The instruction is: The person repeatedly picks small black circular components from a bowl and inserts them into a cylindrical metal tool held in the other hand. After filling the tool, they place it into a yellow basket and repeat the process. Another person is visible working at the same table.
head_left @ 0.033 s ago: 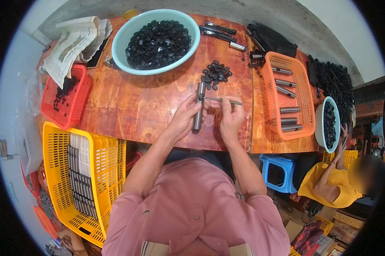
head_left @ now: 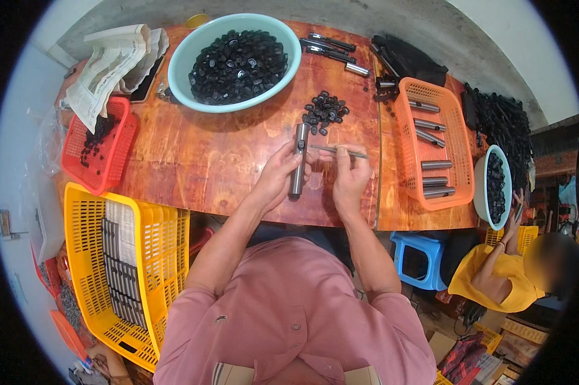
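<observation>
Hands, two, both yours, above the desk (head_left: 238,154). Left hand (head_left: 278,174): closed around a dark grey metal tube (head_left: 298,163), held lengthwise away from you, both ends standing clear of your grip; one small black piece (head_left: 301,145) sits on the tube's upper half. Right hand (head_left: 352,178): thumb and fingers pinched on a slim metal rod (head_left: 323,149), which lies crosswise with its tip just beside the tube; whether tip and tube touch, you cannot tell.

Beyond the tube, on your desk: one loose pile of black pieces (head_left: 325,110); one large pale blue basin (head_left: 235,108), heaped with similar pieces; several dark tubes and one bright short cylinder (head_left: 356,68) near the far edge.

To your right: one orange basket (head_left: 464,138) with metal tubes lying in it; one smaller pale basin (head_left: 481,192) of black pieces.

To your left: one red basket (head_left: 119,149) holding black bits, with newspaper (head_left: 106,70) overhanging it; below, one yellow crate (head_left: 164,221) containing rows of tubes.
</observation>
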The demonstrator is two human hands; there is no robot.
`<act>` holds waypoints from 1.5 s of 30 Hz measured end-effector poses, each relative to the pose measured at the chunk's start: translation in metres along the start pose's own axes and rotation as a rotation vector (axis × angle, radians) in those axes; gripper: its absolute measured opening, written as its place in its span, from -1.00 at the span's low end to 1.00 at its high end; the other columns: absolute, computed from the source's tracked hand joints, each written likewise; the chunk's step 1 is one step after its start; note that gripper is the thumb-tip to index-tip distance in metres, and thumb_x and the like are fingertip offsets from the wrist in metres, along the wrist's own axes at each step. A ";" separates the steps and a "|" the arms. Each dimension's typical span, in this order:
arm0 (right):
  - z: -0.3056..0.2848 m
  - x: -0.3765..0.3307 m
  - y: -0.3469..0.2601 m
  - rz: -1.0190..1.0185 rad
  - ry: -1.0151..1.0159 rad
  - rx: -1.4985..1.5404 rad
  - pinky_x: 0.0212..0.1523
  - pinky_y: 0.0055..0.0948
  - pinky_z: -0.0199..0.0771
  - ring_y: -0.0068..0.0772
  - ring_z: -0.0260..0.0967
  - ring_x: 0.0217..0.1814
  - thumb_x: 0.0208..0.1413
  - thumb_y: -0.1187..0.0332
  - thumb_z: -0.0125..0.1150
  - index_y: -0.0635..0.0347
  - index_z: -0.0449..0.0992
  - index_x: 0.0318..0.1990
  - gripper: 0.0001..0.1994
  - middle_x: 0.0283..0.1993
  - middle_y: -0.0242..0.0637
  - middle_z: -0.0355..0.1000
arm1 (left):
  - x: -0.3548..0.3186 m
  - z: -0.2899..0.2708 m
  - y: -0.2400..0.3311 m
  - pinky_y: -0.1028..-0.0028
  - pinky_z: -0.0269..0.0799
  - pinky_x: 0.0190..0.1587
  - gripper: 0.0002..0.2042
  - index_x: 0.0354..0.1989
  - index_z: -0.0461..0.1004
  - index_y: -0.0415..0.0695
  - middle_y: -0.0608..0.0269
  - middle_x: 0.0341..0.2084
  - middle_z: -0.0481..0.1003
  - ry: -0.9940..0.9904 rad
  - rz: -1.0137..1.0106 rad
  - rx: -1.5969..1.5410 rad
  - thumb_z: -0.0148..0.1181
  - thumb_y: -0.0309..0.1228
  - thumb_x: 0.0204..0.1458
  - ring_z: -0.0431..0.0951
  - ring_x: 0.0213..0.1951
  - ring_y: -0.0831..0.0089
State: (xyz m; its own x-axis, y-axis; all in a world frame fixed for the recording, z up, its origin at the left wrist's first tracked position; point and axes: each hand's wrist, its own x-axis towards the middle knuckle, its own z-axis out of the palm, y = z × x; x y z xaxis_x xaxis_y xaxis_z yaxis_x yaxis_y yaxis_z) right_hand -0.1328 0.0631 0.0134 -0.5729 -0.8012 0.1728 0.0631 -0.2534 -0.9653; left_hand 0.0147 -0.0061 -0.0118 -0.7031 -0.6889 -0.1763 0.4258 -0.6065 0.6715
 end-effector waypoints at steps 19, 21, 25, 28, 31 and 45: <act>-0.119 0.058 -0.010 -0.443 -0.197 -1.487 -0.07 0.00 0.51 0.16 0.44 -0.07 -0.02 0.72 0.07 0.36 0.45 -0.21 -0.80 -0.19 0.05 0.43 | 0.000 -0.003 -0.001 0.41 0.58 -0.16 -0.61 0.30 0.28 -0.21 0.15 -0.17 0.52 0.048 -0.028 -0.053 0.10 -0.39 0.36 0.58 -0.24 0.42; -0.120 0.059 -0.007 -0.365 -0.182 -1.530 -0.09 0.00 0.52 0.18 0.46 -0.10 0.03 0.68 0.08 0.37 0.49 -0.17 -0.80 -0.18 0.06 0.46 | 0.000 -0.002 0.000 0.42 0.59 -0.19 -0.63 0.26 0.30 -0.22 0.13 -0.19 0.53 0.065 -0.022 -0.063 0.11 -0.38 0.36 0.59 -0.27 0.42; -0.117 0.062 -0.004 -0.312 -0.152 -1.552 -0.13 0.00 0.54 0.19 0.49 -0.15 0.10 0.61 0.13 0.34 0.52 -0.12 -0.81 -0.15 0.02 0.48 | -0.001 -0.008 -0.002 0.40 0.57 -0.13 -0.54 0.37 0.23 -0.19 0.16 -0.15 0.52 0.037 -0.041 -0.058 0.12 -0.39 0.35 0.58 -0.22 0.41; -0.092 0.064 -0.011 -0.373 -0.152 -1.396 -0.13 -0.02 0.55 0.16 0.51 -0.14 0.14 0.56 0.18 0.28 0.54 -0.11 -0.83 -0.13 -0.02 0.50 | 0.000 -0.009 -0.002 0.39 0.55 -0.10 -0.50 0.42 0.19 -0.17 0.18 -0.13 0.52 0.026 -0.051 -0.047 0.12 -0.39 0.35 0.57 -0.19 0.41; -0.068 0.078 0.001 -0.439 -0.232 -1.211 -0.12 -0.07 0.55 0.11 0.53 -0.11 0.16 0.47 0.28 0.23 0.59 -0.15 -0.87 -0.14 -0.05 0.54 | 0.001 -0.010 -0.002 0.38 0.55 -0.10 -0.50 0.42 0.19 -0.17 0.17 -0.12 0.53 0.031 -0.054 -0.039 0.13 -0.39 0.35 0.58 -0.19 0.40; -0.045 0.076 0.002 -0.198 -0.327 -1.339 -0.12 0.01 0.52 0.15 0.54 -0.13 0.16 0.42 0.25 0.25 0.61 -0.22 -0.89 -0.21 0.02 0.54 | 0.000 -0.010 -0.002 0.38 0.55 -0.09 -0.52 0.39 0.22 -0.18 0.17 -0.12 0.54 0.018 -0.051 -0.051 0.14 -0.39 0.34 0.58 -0.19 0.40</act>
State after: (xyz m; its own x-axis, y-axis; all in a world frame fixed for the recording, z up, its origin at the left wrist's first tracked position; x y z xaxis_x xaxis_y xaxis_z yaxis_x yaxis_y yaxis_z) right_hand -0.2128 0.0262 0.0162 -0.2542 -0.9493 0.1850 -0.9233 0.1812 -0.3387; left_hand 0.0197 -0.0090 -0.0201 -0.7144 -0.6633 -0.2230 0.4183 -0.6602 0.6238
